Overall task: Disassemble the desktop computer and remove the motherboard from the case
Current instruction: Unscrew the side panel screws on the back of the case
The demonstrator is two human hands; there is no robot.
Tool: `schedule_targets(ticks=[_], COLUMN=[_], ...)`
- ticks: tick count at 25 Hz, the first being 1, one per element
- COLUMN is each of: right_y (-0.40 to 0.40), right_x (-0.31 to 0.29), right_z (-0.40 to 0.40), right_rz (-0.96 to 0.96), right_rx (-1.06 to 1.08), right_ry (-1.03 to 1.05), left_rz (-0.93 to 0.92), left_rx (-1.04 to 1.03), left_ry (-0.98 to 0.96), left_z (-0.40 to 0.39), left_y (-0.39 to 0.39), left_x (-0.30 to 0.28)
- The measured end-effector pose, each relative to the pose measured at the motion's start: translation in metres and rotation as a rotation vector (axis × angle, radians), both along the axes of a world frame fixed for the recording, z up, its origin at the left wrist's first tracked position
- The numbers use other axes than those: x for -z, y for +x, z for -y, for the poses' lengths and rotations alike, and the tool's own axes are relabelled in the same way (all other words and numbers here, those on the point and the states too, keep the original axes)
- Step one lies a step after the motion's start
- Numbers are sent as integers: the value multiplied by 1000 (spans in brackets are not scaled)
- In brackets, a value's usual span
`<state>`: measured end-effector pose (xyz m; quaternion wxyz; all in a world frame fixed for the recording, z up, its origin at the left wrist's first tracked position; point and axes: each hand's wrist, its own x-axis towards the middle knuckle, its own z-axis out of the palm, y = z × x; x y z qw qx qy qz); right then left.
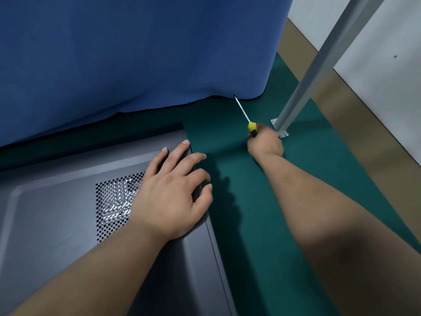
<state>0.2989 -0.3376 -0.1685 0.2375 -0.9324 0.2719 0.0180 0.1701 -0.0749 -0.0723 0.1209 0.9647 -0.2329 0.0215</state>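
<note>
A grey desktop computer case [59, 224] lies on its side on the green mat, its side panel with a perforated vent [114, 201] facing up. My left hand [175, 190] rests flat on the panel near its far right corner, fingers spread and reaching over the edge. To the right, my right hand [265, 142] grips a screwdriver [247, 117] with a yellow and black handle. Its metal shaft points away from me, the tip close to the blue curtain's hem. The inside of the case is hidden.
A blue curtain [136, 53] hangs along the back of the green mat [262, 224]. A grey metal post [319, 71] with a bolted foot stands just right of my right hand. Beyond the mat's right edge are a tan floor strip and a white wall.
</note>
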Motion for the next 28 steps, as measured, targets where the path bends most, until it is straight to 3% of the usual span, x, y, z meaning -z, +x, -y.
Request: schedule_targets(ticks=[7,16,19,24,28], right_y=[12,-17,-55,-159,-254], right_x=[17,0,-23,-98,-154], right_z=[9,19,12,-37,-89], right_rz=[34,105,126,199,162], right_rx=[58,92,120,115,57], right_ry=[-65,192,364,903,1077], left_rz=[4,-8,-19,-85,-219], left_rx=[-10,-5,-18,-26,-159], left_ry=[24,-7,-30,-62,-389], left_z=[-1,-2,-2,-2,-20], left_y=[1,4,4,-7,-79], left_x=[1,4,5,-5,-13])
